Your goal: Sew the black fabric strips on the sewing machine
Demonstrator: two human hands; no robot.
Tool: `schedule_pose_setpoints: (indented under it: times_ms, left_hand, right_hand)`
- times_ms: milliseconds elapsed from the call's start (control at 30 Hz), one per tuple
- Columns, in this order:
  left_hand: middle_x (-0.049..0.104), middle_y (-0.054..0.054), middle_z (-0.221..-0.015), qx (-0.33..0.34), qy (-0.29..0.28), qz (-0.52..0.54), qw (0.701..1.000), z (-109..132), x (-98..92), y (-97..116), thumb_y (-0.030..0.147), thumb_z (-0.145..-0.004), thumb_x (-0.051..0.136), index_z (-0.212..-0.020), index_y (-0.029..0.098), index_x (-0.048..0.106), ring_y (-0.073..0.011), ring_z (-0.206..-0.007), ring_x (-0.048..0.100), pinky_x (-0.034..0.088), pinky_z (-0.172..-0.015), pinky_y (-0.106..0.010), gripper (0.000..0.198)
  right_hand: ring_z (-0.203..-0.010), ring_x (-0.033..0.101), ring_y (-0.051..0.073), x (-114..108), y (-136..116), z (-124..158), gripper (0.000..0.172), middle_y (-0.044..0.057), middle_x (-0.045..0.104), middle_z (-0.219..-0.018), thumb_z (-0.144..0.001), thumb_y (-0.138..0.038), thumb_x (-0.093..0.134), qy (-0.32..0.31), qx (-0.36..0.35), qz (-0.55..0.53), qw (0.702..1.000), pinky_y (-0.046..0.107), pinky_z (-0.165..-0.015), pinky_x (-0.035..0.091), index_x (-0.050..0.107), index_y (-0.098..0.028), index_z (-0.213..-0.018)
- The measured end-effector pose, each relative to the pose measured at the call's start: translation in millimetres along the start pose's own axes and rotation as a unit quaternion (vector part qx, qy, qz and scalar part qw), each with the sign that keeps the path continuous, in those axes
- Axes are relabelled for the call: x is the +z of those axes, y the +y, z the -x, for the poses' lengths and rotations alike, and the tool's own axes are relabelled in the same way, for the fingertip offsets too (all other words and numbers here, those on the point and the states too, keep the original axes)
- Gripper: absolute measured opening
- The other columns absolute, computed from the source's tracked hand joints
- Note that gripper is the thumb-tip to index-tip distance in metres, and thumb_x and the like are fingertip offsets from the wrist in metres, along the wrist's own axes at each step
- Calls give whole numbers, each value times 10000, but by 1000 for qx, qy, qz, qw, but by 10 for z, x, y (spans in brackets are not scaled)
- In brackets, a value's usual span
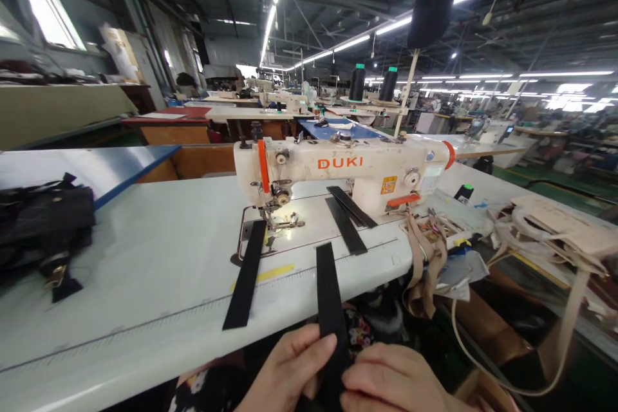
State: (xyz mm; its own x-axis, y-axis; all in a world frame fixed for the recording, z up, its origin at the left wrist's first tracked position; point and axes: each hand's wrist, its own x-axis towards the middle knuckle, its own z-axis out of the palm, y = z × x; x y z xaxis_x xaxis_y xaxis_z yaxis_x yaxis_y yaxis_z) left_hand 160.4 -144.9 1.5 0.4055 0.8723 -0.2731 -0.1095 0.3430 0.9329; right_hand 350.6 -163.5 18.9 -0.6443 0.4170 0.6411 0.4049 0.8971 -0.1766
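Both my hands are at the front edge of the sewing table, closed on a black strap [328, 290] whose far end points up toward the machine. My left hand [297, 367] pinches its left edge, thumb on top. The fingers of my right hand [386, 376] are curled against its right side, lower down; the strap's near end is hidden between them. Another black strip [246, 277] lies to the left, its upper end beside the needle area of the white sewing machine [309, 170]. Short black strips [350, 219] lie crossed under the machine's arm.
A heap of black straps with a metal buckle [58, 273] sits on the table [159, 251] at left. To the right are a tray of small tools [434, 225], hanging beige straps [420, 270] and a thread spool [464, 192]. Black thread cones [357, 84] stand behind.
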Motion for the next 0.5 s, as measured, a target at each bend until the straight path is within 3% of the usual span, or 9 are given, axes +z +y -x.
schedule_pose_setpoints:
  times_ms: [133,233,333,500]
  left_hand:
    - [335,92,-452,-19,-10,26,999,-171,-12,-154,600,-667,777,-678,136,682,-45,-414,219,155,-402,-178,473]
    - [410,74,-490,-39,-23,50,998,-204,-46,-231,583,-671,781,-769,134,712,-45,-413,249,168,-415,-181,465]
    - [428,68,-501,-39,-17,45,998,-186,-49,-235,572,-671,787,-794,135,723,-53,-430,271,200,-435,-185,459]
    - [327,95,-443,-28,-14,17,999,-193,-44,-252,588,-701,754,-696,141,687,-52,-404,217,160,-425,-197,452]
  right_hand:
    - [-755,647,173,137,123,200,216,79,707,-864,-1003,-179,426,28,43,-60,997,253,-658,529,641,-193,-993]
    - [-800,632,170,135,147,253,186,79,675,-904,-962,-146,459,48,162,-121,978,250,-700,516,619,-197,-1042]
    - [-721,603,159,137,137,239,118,39,633,-808,-919,-171,526,47,285,-162,944,238,-654,481,633,-197,-964]
    - [-678,552,142,219,152,180,57,-6,571,-741,-852,-142,609,36,340,-185,922,226,-627,417,629,-195,-862]
